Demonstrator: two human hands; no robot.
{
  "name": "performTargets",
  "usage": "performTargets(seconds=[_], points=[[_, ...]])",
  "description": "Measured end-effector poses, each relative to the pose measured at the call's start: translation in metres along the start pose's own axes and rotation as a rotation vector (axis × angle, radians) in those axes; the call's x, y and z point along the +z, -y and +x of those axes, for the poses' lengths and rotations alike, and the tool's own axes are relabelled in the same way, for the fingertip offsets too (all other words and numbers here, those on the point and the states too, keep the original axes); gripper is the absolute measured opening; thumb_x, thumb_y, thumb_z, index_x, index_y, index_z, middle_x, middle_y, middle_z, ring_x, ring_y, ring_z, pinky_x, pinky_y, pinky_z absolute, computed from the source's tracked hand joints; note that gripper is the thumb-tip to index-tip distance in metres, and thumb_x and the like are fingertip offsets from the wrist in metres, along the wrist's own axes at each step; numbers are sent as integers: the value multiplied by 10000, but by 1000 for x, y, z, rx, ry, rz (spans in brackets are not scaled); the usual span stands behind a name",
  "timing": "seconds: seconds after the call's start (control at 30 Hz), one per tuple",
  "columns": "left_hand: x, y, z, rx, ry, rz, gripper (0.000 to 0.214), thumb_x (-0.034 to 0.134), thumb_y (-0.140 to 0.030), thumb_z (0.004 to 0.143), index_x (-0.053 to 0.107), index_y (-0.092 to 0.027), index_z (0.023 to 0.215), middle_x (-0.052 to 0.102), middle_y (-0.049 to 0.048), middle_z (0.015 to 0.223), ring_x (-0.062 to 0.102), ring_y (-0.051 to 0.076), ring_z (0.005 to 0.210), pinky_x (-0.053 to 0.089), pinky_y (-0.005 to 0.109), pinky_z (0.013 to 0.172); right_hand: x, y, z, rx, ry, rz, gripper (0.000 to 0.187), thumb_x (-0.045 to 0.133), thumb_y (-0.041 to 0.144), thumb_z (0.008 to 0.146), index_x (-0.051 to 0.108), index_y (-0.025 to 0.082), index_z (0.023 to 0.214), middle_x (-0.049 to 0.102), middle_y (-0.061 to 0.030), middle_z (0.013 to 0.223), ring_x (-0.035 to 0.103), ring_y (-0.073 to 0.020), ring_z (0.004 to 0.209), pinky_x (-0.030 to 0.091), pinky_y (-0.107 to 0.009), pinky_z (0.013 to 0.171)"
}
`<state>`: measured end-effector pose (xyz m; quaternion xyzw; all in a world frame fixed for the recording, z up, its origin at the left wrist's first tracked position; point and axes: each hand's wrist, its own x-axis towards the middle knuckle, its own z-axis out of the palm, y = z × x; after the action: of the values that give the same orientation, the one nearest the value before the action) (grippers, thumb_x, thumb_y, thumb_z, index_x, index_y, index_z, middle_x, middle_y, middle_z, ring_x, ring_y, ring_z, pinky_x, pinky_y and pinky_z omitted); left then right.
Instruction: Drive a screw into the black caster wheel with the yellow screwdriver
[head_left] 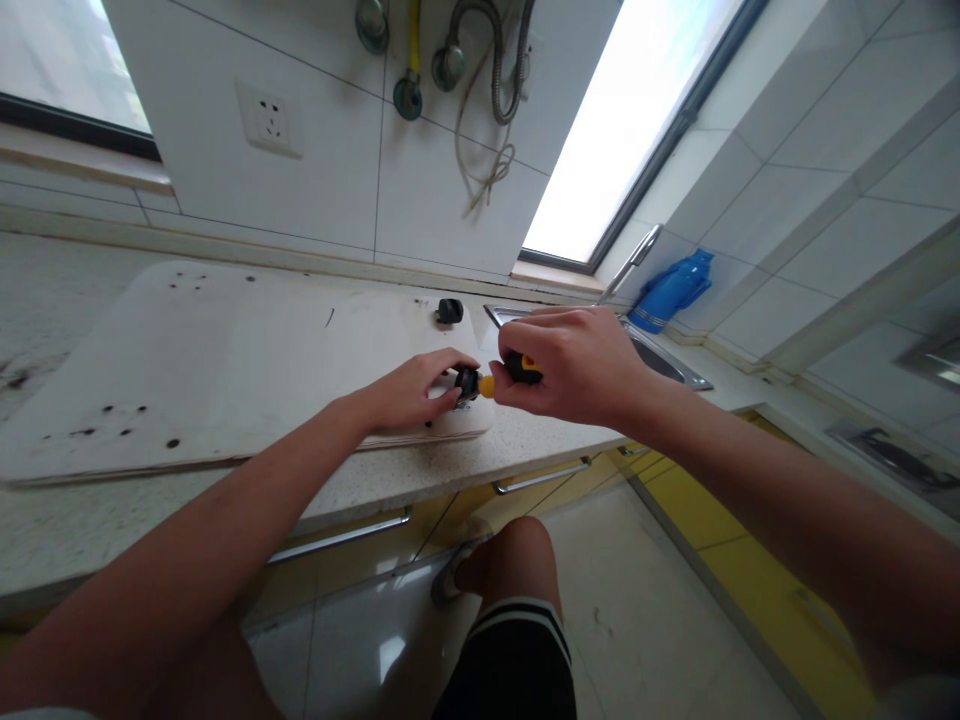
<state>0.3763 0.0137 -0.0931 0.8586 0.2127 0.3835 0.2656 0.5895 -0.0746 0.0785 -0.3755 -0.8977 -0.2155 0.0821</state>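
Observation:
My right hand [577,360] is closed around the black and yellow handle of a screwdriver [525,368], held almost level. Its yellow front end meets a small black caster wheel [466,381] near the right end of a white board [270,360]. The fingers and thumb of my left hand [416,390] pinch that caster against the board. Any screw at the tool's tip is too small to make out. Another black caster [450,311] sits at the board's far right corner. Dark holes dot the board's other corners.
The board lies on a speckled countertop [420,475] above yellow cabinets with metal handles [544,477]. To the right are a steel sink [660,360], a faucet [634,260] and a blue thermos-like container [670,292]. Pipes and a hose [495,60] hang on the tiled wall.

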Motion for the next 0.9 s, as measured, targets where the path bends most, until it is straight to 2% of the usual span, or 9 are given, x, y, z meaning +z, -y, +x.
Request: performTargets(seconds=[0.37,0.7,0.9], points=[[1,1,0,0,-3,-19,435,661,-410,1030,644,-219,1421,718,117,1396,704,274,1233,588,413,1076,0,4,4,6,85,13,246,525,438,914,594,225,812,674,-5,735,471,-140,702,180,-331,619],[3,8,1,23,-2,-6,446,647,-395,1036,630,-225,1448,708,114,1438,696,280,1265,576,404,1094,0,10,4,-31,70,12,267,521,428,932,607,219,791,641,-6,707,438,-138,685,178,-337,628],[3,10,1,50,-19,51,402,649,-355,1014,658,-201,1385,732,115,1390,712,286,1213,570,426,1100,-4,24,7,-21,130,-39,265,533,414,939,667,214,827,673,-28,741,496,-157,714,189,-343,630]])
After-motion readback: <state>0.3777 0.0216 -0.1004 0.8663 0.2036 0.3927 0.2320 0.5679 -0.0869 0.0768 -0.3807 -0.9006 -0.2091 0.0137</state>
